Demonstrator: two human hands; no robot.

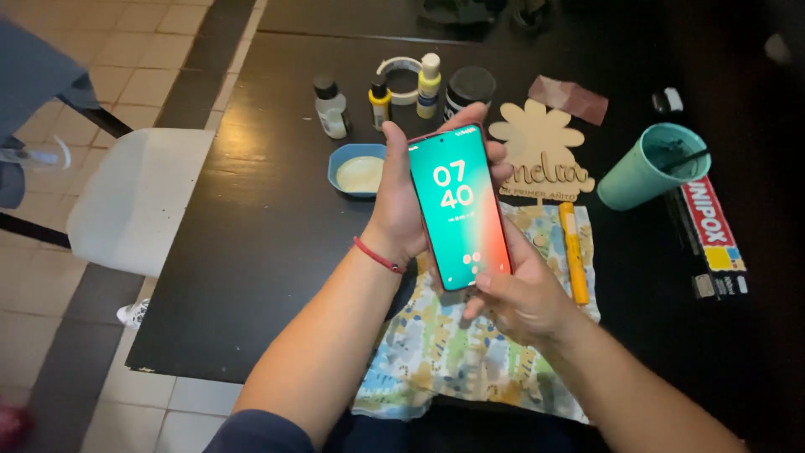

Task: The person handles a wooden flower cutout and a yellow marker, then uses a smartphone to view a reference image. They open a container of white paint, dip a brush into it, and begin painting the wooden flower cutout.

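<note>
- Head view: I see the left hand [401,210] and right hand [520,295], fingers grasping the phone [459,205].
- Loosened fingers could, I judge, drop it onto the paint dish [359,170].

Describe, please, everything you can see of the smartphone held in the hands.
The smartphone is a slim rectangular slab with a reddish frame and a lit screen that fades from teal to orange-red and shows white digits. It is held upright above the patterned cloth and the dark table, tilted slightly, screen toward the camera. The left hand wraps its left edge and back, fingertips showing past the top right. The right hand supports the lower right corner, thumb at the bottom edge.
</note>
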